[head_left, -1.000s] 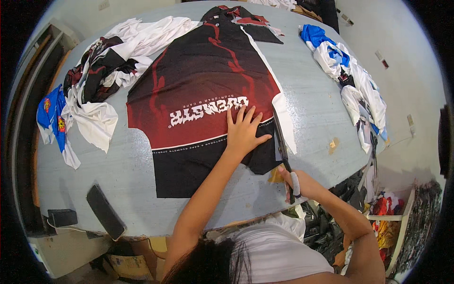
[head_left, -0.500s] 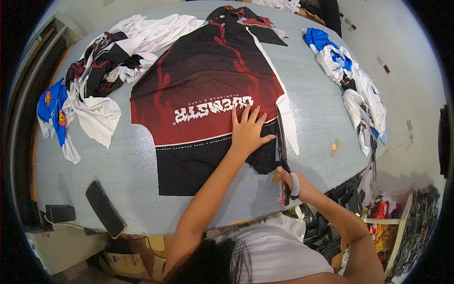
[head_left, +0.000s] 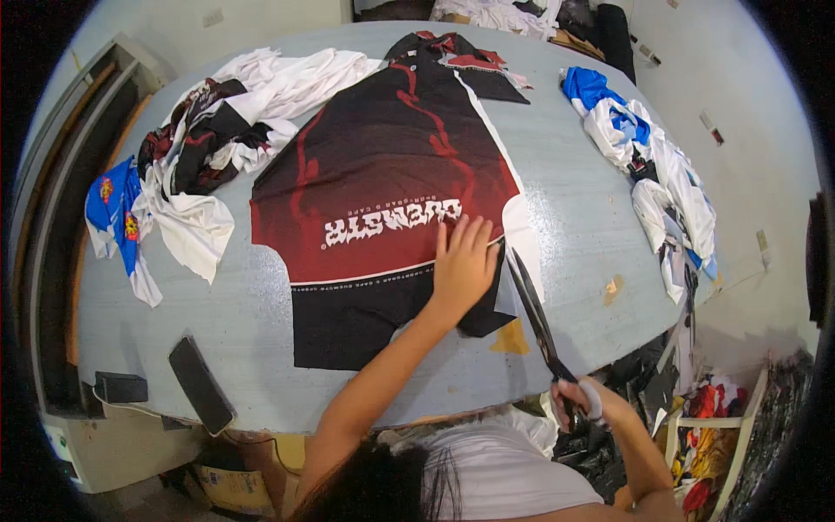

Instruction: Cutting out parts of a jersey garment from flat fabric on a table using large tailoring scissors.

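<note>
A large black and dark red fabric panel (head_left: pixel 365 165) with white lettering lies spread over the table. On its right lower part my left hand (head_left: pixel 465 265) rests flat, fingers stretched out. My right hand (head_left: pixel 576 402), with a pale wrap at the wrist, grips the handles of long dark scissors (head_left: pixel 537 317) near the table's front edge. Their blades point away from me, just right of the panel. A white strip of fabric (head_left: pixel 524 248) runs along the panel's right edge, close to the blade tips. Smaller black and red pieces (head_left: pixel 474 65) lie at the panel's far end.
A heap of white, black and red cloth (head_left: pixel 209 148) lies on the left, a blue and white one (head_left: pixel 648 165) on the right. A black slab-shaped object (head_left: pixel 202 385) and a small black box (head_left: pixel 120 387) sit front left. A shelf (head_left: pixel 722 422) with coloured cloth stands right.
The scissors have drawn back toward me and to the right, off the panel's edge. My left hand has shifted slightly right and nearer. The whole view has shifted a little.
</note>
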The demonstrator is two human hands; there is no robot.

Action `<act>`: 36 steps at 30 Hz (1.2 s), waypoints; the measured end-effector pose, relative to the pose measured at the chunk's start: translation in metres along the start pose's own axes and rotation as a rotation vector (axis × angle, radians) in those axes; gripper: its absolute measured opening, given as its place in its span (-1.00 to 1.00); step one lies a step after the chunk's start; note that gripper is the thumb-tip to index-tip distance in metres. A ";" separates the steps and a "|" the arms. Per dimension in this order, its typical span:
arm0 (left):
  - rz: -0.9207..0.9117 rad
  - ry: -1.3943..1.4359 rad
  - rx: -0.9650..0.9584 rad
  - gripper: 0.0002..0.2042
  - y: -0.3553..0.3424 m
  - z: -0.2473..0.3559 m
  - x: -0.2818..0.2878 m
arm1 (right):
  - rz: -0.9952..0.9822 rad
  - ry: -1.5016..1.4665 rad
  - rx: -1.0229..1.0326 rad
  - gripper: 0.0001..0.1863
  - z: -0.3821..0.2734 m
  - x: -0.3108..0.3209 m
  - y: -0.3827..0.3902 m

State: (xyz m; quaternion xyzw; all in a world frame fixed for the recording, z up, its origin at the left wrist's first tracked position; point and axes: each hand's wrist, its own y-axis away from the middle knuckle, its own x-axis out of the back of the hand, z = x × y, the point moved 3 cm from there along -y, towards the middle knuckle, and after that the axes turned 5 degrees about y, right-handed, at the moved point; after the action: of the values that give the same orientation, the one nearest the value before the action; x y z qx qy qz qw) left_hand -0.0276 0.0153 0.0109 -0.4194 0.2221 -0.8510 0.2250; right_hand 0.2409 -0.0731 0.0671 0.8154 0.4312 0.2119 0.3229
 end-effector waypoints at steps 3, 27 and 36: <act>-0.060 0.081 -0.039 -0.57 0.013 0.025 0.000 | 0.159 -0.030 0.013 -0.64 0.007 0.009 0.018; -0.091 -0.315 0.156 -0.58 0.030 -0.003 0.033 | 0.067 -0.205 0.282 -0.69 0.026 -0.001 -0.027; -0.302 -0.254 -0.081 -0.60 0.089 0.008 0.077 | 0.049 -0.216 0.289 -0.71 0.036 0.010 -0.017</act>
State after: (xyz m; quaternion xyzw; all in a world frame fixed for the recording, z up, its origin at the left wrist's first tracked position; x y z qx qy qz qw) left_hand -0.0453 -0.1018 0.0122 -0.5606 0.1605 -0.8057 0.1040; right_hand 0.2590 -0.0700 0.0304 0.8816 0.4000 0.0667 0.2415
